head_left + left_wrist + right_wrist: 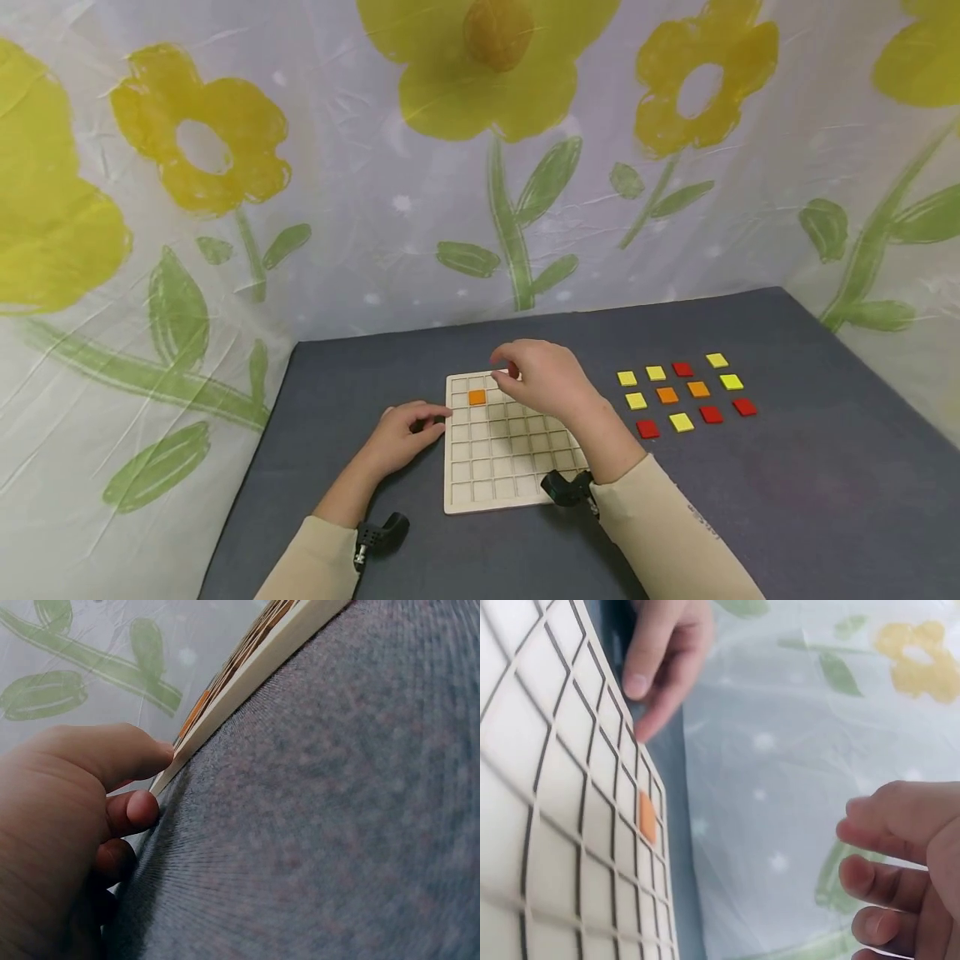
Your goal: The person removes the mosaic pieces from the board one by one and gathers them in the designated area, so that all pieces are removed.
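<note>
A pale wooden grid board (468, 492) lies on the table with one orange square tile (477, 397) in a cell near its far left corner. My left hand (405, 435) rests beside the board, its fingertips touching the left edge; in the left wrist view, the hand (82, 780) meets the board's rim (247, 686). Above the far part of the board hovers my right hand (546, 379). Its fingers are loosely bent, and the right wrist view shows nothing held in that hand (907, 862). The orange tile (646, 817) sits within the grid there.
To the right of the board, loose square tiles lie in uneven rows: several yellow ones (681, 422), several red ones (711, 414) and two orange ones (698, 389). A dark cloth (825, 500) covers the table. Behind it hangs a flower-printed curtain (360, 208).
</note>
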The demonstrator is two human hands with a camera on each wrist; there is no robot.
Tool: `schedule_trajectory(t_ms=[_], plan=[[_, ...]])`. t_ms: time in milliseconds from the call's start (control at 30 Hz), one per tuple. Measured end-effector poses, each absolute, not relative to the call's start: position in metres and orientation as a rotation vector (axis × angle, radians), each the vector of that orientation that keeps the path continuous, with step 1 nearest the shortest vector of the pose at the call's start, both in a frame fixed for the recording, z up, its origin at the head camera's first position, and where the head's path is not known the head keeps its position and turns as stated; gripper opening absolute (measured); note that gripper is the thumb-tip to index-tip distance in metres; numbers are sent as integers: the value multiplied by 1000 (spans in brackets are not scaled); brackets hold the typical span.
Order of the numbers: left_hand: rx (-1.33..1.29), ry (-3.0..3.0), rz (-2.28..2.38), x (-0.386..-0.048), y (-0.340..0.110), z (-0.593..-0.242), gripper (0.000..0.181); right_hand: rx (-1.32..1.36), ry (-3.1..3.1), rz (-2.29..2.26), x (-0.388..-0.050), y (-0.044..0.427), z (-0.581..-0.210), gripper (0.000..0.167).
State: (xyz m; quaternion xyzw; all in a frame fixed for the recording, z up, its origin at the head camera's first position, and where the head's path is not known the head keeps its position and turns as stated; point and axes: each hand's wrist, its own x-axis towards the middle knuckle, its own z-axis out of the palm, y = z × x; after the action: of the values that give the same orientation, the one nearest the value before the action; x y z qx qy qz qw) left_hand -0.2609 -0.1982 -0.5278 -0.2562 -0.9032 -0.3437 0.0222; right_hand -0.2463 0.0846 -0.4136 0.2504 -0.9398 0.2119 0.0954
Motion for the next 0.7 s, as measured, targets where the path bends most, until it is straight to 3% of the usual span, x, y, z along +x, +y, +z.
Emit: schedule_trajectory(t_ms=[200, 433, 700], plan=[[-797, -2801, -1064, -262, -198, -529, 23, 722, -2858, 664, -255, 62, -427, 25], [-778, -2794, -1078, -266, -195, -528, 23, 779, -3030, 640, -269, 53, -459, 44], [-765, -2802, -1076, -262, -196, -529, 22, 851, -3030, 633, -274, 52, -486, 35]])
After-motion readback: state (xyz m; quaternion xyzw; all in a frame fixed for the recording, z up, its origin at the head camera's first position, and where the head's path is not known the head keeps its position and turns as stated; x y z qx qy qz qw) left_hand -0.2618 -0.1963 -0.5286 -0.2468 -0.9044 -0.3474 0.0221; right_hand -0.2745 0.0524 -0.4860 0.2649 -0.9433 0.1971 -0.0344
